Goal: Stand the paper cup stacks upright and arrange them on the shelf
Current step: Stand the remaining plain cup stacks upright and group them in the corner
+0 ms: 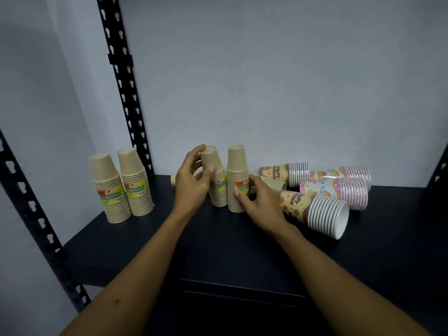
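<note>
Two tan paper cup stacks (110,190) (135,183) stand upright at the left of the dark shelf (121,238). My left hand (191,180) grips a third tan stack (215,175), upright and tilted slightly. My right hand (257,200) holds the base of a fourth upright tan stack (237,175). Behind my hands lie two more tan stacks on their sides (275,184) (173,179). To the right, patterned stacks lie on their sides: a brown-striped one (315,212) nearest, another brown one (286,173) at the back, and two pink ones (339,190) (346,173).
Black perforated shelf posts stand at the back left (126,93), front left (36,214) and right edge (438,170). A pale wall closes the back of the shelf. Bare shelf surface lies in front of the stacks.
</note>
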